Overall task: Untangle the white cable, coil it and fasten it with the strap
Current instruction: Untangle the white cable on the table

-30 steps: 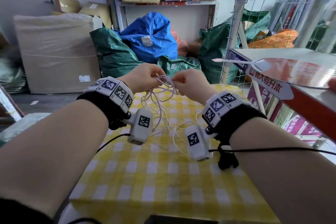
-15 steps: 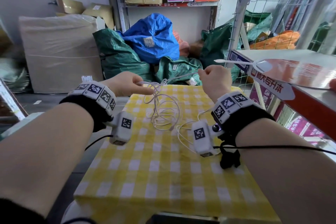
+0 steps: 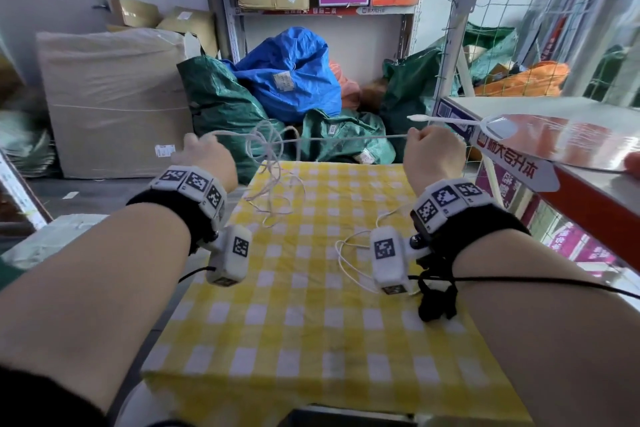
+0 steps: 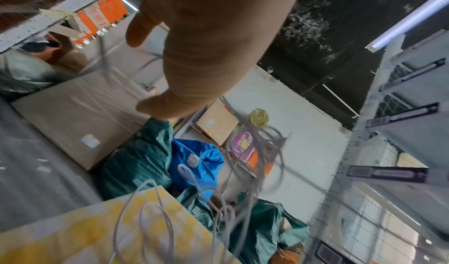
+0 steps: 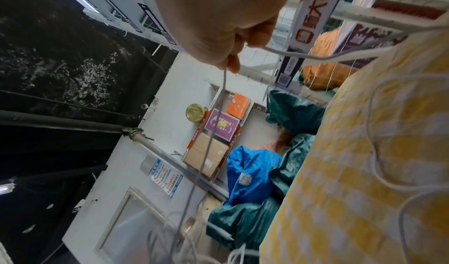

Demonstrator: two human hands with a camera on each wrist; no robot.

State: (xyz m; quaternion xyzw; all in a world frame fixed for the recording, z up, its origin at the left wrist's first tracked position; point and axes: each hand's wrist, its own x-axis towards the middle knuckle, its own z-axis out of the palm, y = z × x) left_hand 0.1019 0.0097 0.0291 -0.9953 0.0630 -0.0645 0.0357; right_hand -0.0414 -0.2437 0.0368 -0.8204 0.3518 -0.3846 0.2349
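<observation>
The white cable [image 3: 346,138] runs taut through the air between my two hands above the far edge of the table. My right hand [image 3: 431,152] is a fist pinching one strand [image 5: 224,80]. My left hand [image 3: 202,156] grips the other side, and the knot of loops [image 3: 266,146] hangs just right of it. From the knot, loose loops [image 3: 277,198] drop onto the yellow checked tablecloth [image 3: 311,322]. Another slack loop [image 3: 346,260] lies on the cloth near my right wrist. In the left wrist view the loops [image 4: 257,162] dangle blurred below the palm [image 4: 206,38]. I see no strap.
A metal shelf [image 3: 554,107] stands close on the right, with a red and white hand fan [image 3: 571,142] lying on it. Green and blue sacks [image 3: 291,80] are piled beyond the table. A large wrapped carton [image 3: 114,100] stands at the left.
My hands have pulled apart, left hand to the left and right hand to the right. The strand between them has gone taut, and the tangle has risen off the cloth.
</observation>
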